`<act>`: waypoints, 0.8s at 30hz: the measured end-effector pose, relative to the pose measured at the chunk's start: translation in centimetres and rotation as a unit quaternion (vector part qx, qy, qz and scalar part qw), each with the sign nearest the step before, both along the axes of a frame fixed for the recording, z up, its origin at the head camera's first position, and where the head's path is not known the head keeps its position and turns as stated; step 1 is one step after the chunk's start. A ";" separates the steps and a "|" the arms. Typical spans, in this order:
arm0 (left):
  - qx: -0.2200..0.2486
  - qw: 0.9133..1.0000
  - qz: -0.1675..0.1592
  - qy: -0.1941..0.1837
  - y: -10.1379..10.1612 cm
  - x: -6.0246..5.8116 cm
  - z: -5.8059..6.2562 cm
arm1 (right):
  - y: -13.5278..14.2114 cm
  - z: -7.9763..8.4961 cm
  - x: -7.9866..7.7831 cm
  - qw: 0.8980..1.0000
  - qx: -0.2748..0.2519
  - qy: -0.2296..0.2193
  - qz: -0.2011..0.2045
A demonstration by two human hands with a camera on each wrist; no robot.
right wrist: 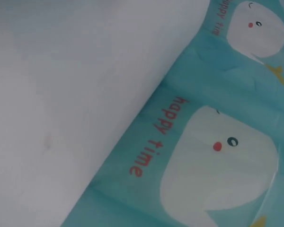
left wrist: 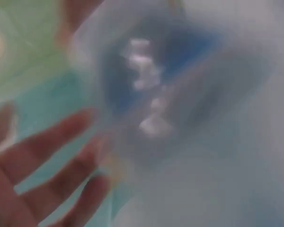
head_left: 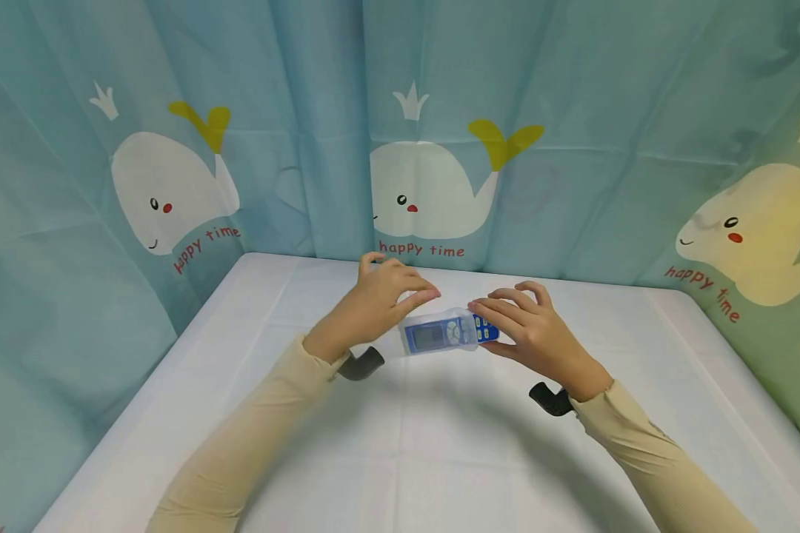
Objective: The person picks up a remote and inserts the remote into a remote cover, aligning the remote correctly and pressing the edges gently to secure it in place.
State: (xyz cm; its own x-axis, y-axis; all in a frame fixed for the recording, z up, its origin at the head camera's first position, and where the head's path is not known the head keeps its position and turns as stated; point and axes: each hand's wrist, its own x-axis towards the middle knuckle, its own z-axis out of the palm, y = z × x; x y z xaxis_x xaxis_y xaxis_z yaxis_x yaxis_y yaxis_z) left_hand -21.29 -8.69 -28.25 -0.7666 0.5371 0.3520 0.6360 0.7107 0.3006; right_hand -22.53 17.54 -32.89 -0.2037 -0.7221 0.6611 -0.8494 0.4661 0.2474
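The left hand [head_left: 383,300] and right hand [head_left: 533,329] are bare, the left sleeve [head_left: 256,426] and right sleeve [head_left: 647,455] long, creased, beige — with a bent black fitting [head_left: 363,365] on the left, a similar black piece [head_left: 551,400] on the right.

The pouch [head_left: 442,333] looks like glossy plastic, the curtain [head_left: 327,111] smooth cloth.

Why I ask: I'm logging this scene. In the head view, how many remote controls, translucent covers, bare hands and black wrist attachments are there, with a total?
Remote control: 1
Translucent cover: 1
Bare hands: 2 (left hand, right hand)
Black wrist attachments: 2 (one near the left wrist, one near the right)
Total: 6
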 end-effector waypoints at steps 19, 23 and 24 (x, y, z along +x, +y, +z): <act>-0.057 0.992 -0.113 -0.008 1.0 0.4 -0.2 | 0.3 0.1 2.8 0.999 0.012 -0.043 0.018; -0.017 0.990 -0.135 -0.035 1.5 0.0 -0.9 | -0.2 0.1 3.1 0.999 0.021 -0.041 0.021; -0.012 0.990 -0.137 -0.038 1.6 0.0 -1.0 | -0.3 0.1 3.1 0.999 0.023 -0.041 0.023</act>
